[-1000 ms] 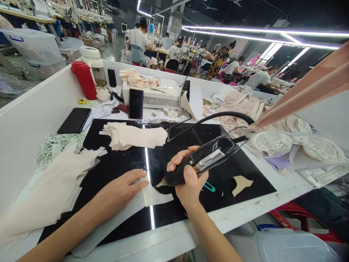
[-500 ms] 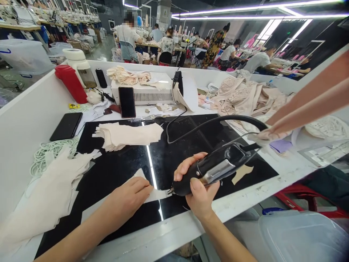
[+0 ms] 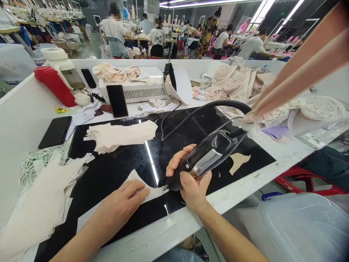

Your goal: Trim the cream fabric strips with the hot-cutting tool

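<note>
My right hand [image 3: 191, 178] is wrapped round a black handheld tool [image 3: 203, 158] with a metal plate on its side and a cable at its rear. The tool's small metal tip touches the right end of a pale fabric piece [image 3: 155, 194], which lies on the black glossy board [image 3: 114, 167]. Pressed onto the left part of that piece is my left hand [image 3: 127, 200], its fingers together. A white sheet shows under my left forearm. Behind my left hand lies a stack of cream fabric pieces [image 3: 122, 135].
More cream pieces [image 3: 46, 200] lie at the left, near green cord [image 3: 40, 158]. Two phones, a red bottle [image 3: 54, 85] and a white vented box [image 3: 141, 92] stand behind. A pink fabric strip [image 3: 300, 69] hangs at the right. People sit beyond.
The view has shifted, so the table's items appear further left and slightly higher. Both hands keep their places at the fabric piece, with the tool still in my right hand.
</note>
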Motion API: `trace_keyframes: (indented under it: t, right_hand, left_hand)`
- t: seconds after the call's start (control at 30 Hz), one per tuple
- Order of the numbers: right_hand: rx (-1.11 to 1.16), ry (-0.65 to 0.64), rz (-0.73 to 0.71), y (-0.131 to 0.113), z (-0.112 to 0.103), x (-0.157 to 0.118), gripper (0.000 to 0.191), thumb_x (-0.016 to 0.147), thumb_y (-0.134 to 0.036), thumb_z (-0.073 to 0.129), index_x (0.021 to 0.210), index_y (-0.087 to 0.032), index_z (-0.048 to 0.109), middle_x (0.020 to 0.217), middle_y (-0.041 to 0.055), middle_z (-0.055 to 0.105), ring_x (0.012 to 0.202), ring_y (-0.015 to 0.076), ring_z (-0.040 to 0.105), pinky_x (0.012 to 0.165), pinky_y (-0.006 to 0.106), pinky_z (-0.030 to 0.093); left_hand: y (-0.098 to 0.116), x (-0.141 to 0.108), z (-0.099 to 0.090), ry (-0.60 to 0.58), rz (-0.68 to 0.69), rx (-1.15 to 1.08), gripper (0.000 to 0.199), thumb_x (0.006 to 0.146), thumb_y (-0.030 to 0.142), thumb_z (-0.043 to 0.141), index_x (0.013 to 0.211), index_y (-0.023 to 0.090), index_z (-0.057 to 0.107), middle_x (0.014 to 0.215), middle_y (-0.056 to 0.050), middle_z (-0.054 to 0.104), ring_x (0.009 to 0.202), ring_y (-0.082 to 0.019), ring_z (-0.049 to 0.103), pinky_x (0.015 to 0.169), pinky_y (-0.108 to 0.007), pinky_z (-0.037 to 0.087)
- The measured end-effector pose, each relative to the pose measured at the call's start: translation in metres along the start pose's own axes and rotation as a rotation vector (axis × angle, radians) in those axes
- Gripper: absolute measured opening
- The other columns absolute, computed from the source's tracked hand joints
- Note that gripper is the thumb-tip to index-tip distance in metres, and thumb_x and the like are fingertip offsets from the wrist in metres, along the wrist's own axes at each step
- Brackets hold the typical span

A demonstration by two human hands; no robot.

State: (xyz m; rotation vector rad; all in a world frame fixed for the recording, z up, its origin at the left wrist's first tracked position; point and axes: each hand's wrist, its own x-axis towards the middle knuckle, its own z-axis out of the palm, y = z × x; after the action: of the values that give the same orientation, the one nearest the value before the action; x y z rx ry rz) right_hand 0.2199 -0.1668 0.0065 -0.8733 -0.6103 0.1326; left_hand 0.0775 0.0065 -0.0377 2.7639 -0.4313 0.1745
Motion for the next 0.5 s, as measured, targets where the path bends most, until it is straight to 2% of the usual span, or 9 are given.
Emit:
trace_keyframes:
  t: [0.17, 0.3, 0.5]
  right_hand:
    - [0.063, 0.004, 0.027, 0.007, 0.009, 0.004, 0.041, 0.087, -0.032, 0.082, 0.119, -0.03, 0.057, 0.088, -0.0029, 0.066, 0.062, 0.0097, 0.061, 0.054, 0.023, 0.051]
    - [0.072, -0.005, 0.037, 0.012, 0.015, 0.003, 0.038, 0.089, -0.035, 0.08, 0.119, -0.028, 0.057, 0.088, -0.0018, 0.066, 0.059, 0.0079, 0.057, 0.053, 0.022, 0.05]
    - [0.066, -0.058, 0.043, 0.016, 0.014, -0.002, 0.039, 0.088, -0.036, 0.079, 0.119, -0.029, 0.056, 0.085, -0.0013, 0.065, 0.06, 0.0101, 0.058, 0.055, 0.024, 0.051]
  left_hand:
    - [-0.002, -0.002, 0.002, 0.024, 0.006, 0.004, 0.038, 0.106, 0.009, 0.037, 0.134, 0.021, 0.059, 0.124, -0.01, 0.062, 0.11, -0.022, 0.066, 0.095, -0.039, 0.062]
    - [-0.003, -0.003, 0.006, 0.028, -0.021, -0.015, 0.038, 0.107, 0.011, 0.038, 0.135, 0.023, 0.06, 0.126, -0.009, 0.062, 0.112, -0.022, 0.065, 0.098, -0.039, 0.061]
    - [-0.001, -0.002, 0.004, 0.02, -0.017, -0.023, 0.039, 0.105, 0.009, 0.039, 0.136, 0.022, 0.058, 0.125, -0.01, 0.062, 0.113, -0.024, 0.064, 0.098, -0.04, 0.061]
